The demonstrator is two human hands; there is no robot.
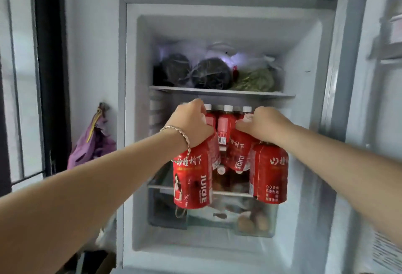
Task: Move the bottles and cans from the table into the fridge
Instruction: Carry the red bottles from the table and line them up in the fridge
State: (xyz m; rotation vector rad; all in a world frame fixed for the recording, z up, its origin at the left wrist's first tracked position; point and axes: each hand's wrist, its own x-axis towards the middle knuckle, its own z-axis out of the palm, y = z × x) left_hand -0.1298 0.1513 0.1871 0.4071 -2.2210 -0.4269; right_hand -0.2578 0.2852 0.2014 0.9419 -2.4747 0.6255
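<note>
Now left hand (191, 124) and right hand (264, 124) clutch red juice bottles (192, 178) hanging beneath them.

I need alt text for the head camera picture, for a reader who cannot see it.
The left hand and the right hand each grip red juice bottles by their tops before an open fridge. More white-capped bottles stand inside behind them, bagged vegetables on the top shelf.
</note>
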